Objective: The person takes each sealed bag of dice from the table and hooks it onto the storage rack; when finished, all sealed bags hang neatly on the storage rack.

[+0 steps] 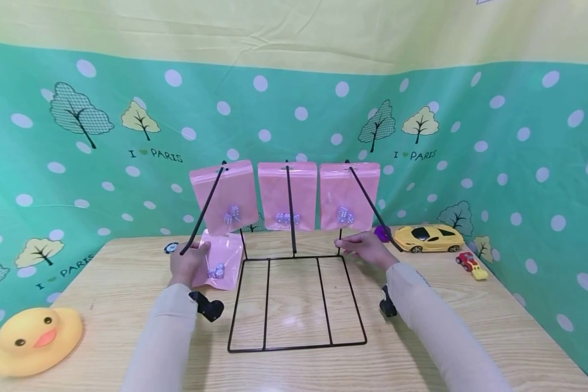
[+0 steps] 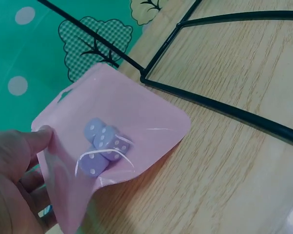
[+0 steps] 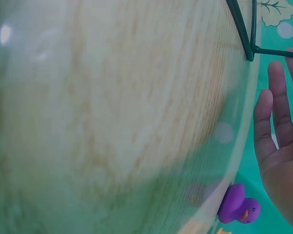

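My left hand (image 1: 185, 265) pinches the edge of a pink zip bag (image 2: 122, 97) between thumb and fingers. Several light-purple dice (image 2: 103, 146) show in this bag, which slants beside the black wire rack (image 1: 265, 305). At the rack's back right upright, my right hand (image 1: 367, 249) pinches the wire with its fingertips. Its other fingers extend fairly straight in the right wrist view, where thumb and index are out of frame. Three more pink bags with dice hang on the rack's prongs: a left bag (image 1: 225, 190), a middle bag (image 1: 274, 190) and a right bag (image 1: 333, 188).
A large yellow duck (image 1: 34, 340) sits at front left. Behind my left hand lies a small round blue-and-white piece (image 1: 171, 247). At back right are a purple duck (image 3: 234, 204), a yellow toy car (image 1: 431, 238) and a red-and-yellow toy vehicle (image 1: 472, 265). A patterned cloth (image 1: 313, 130) backs the table.
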Demonstrator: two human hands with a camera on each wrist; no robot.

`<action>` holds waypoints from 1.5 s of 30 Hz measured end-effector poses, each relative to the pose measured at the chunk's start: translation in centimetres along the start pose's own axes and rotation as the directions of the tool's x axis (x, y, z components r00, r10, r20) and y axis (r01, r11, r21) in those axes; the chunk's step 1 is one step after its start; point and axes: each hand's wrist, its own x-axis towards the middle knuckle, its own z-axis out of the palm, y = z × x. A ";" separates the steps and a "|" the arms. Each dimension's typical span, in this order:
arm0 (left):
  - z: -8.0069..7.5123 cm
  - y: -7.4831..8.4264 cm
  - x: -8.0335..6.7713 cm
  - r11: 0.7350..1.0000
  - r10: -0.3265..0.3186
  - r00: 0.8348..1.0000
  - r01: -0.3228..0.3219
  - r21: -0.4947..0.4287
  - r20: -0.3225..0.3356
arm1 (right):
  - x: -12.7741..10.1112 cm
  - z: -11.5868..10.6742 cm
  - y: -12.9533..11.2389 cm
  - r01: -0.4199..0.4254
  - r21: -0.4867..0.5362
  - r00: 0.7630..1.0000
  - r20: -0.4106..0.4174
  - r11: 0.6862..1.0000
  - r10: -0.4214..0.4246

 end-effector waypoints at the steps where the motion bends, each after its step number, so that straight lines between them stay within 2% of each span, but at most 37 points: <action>1: 0.0 -0.1 0.0 1.000 0.001 1.000 -0.001 -0.008 -0.001 | 0.0 0.0 0.0 0.000 0.003 1.000 -0.001 1.000 0.000; 8: -0.5 -0.7 0.0 1.000 0.013 1.000 -0.013 0.001 0.017 | 0.0 0.2 -0.2 0.003 0.025 1.000 -0.001 1.000 -0.003; 17: -0.9 -2.0 0.7 0.993 -0.030 0.995 0.041 -0.107 0.097 | -0.1 0.2 -0.4 -0.003 0.012 1.000 -0.003 1.000 0.003; 26: -1.8 -1.8 0.6 0.993 0.065 0.986 -0.048 -0.109 0.155 | 0.0 0.1 -0.2 0.000 -0.010 1.000 -0.001 1.000 0.000; 33: -2.6 -2.0 0.3 0.991 0.092 0.971 -0.068 -0.117 0.219 | 0.0 0.0 -0.1 0.031 0.024 0.999 0.019 0.999 -0.031; 39: -3.3 -2.4 -0.3 0.982 0.149 0.969 -0.121 -0.144 0.198 | 0.0 -0.1 0.1 0.027 0.015 1.000 0.008 1.000 -0.027; 45: -4.1 -3.1 -1.1 0.966 0.210 0.956 -0.169 -0.197 0.207 | -0.1 -0.2 0.2 0.012 0.002 1.000 0.008 1.000 -0.012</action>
